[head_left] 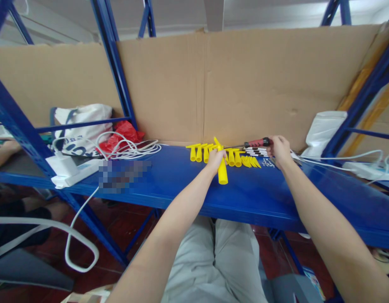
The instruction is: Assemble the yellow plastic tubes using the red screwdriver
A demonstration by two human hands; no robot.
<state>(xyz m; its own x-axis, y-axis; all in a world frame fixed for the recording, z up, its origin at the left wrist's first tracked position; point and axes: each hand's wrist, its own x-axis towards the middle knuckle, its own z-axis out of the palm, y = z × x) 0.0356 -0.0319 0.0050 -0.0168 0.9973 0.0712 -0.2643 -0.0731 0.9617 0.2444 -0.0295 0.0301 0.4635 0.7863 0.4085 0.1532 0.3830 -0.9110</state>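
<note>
My left hand (217, 160) is closed around a yellow plastic piece (223, 174) with a tube-like handle and a crosspiece at its top, held above the blue shelf. In my right hand (279, 148) is a screwdriver (257, 144) with a red and black handle. Its shaft points left to the upper part of the yellow piece; whether the tip touches is hard to see. Behind my left hand stands a row of similar yellow pieces (199, 153). Small flat yellow parts (251, 161) lie to the right of the row, near black-and-white strips (256, 152).
A blue metal shelf (169, 181) is the work surface, with a cardboard sheet (251, 84) behind. On the left are a power strip (77, 176), white cables (134, 149), a red bag (125, 134) and a cloth bag (87, 139). Another person's arm (5, 151) shows at far left.
</note>
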